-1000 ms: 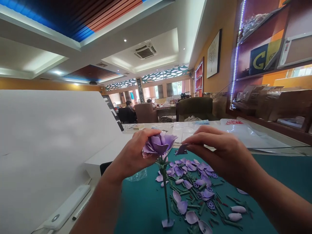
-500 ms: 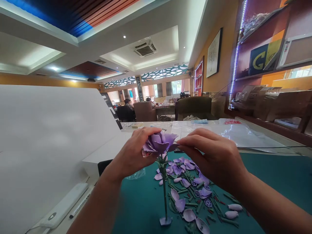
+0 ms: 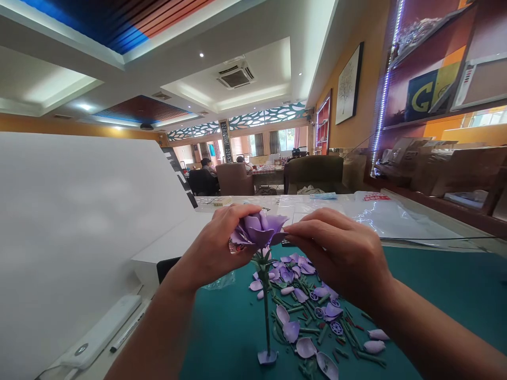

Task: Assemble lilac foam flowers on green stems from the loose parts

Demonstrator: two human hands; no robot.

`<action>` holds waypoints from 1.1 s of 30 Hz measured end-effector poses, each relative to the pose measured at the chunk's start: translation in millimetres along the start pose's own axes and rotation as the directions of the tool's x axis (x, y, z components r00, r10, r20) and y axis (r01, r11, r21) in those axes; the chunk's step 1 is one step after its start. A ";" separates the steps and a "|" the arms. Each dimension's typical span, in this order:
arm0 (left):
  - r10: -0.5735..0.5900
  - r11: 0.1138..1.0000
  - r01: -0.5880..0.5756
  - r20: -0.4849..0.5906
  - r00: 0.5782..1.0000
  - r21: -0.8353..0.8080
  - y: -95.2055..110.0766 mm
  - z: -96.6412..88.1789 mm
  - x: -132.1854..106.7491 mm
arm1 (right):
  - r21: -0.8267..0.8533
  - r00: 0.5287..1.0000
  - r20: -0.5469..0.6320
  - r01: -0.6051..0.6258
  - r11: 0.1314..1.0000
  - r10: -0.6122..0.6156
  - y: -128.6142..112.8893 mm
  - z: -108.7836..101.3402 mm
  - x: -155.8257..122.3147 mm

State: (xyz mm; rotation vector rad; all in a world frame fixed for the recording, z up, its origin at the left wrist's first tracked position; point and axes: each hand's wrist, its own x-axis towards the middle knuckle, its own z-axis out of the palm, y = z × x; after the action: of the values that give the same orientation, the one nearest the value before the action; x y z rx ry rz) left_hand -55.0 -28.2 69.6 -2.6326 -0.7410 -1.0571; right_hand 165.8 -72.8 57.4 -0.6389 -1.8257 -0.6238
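A purple flower [image 3: 259, 232] is standing upright between the two hands, its head just to the right of the left fingertips and its green stem [image 3: 266, 311] running down below them to a small purple base [image 3: 267, 358]. A purple petal [image 3: 280, 237] is jutting from the head toward the right hand. The step in hand seems to be fitting this petal at the flower's edge; whether it is joining or only touching, I cannot tell. The next move seems to be calling for a small, firm push with the right fingertips while the left hand is bracing the head, lest the stem tip.

The left hand [image 3: 216, 248] is cupping the head from its side, partly closed, fingers curling over the top and thumb pressing from beneath. The right hand [image 3: 343, 250] is pinching the petal's outer end, thumb and forefinger pressed together.

Below and partly behind the right hand, loose petals [image 3: 291, 331], green stem pieces [image 3: 370, 360] and wheel-shaped pieces [image 3: 336, 329] are lying scattered over a green mat [image 3: 222, 343]. Beyond the right hand, a clear plastic bag [image 3: 396, 216] is lying flat; left of the left forearm, a marker [image 3: 127, 333] is resting beside a white device [image 3: 106, 330].
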 end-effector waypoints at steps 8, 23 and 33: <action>-0.005 1.000 0.005 -0.012 1.000 0.012 -1.3 0.5 0.8 | -0.051 0.998 -0.041 0.040 0.998 -0.042 -2.0 2.2 -0.5; -0.019 1.000 0.019 -0.017 1.000 0.019 -2.9 0.1 0.1 | -0.021 0.998 -0.050 0.023 0.999 -0.024 -0.6 6.4 -2.0; -0.014 0.999 0.015 -0.019 1.000 0.028 -3.3 0.0 -0.4 | -0.009 0.999 -0.043 0.004 1.000 -0.005 0.1 8.1 -3.0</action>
State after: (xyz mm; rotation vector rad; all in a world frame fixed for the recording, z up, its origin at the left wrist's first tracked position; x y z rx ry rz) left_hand -56.9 -25.5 69.4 -2.5936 -0.7665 -1.0660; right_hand 161.3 -67.6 52.1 -0.6231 -1.7861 -0.6439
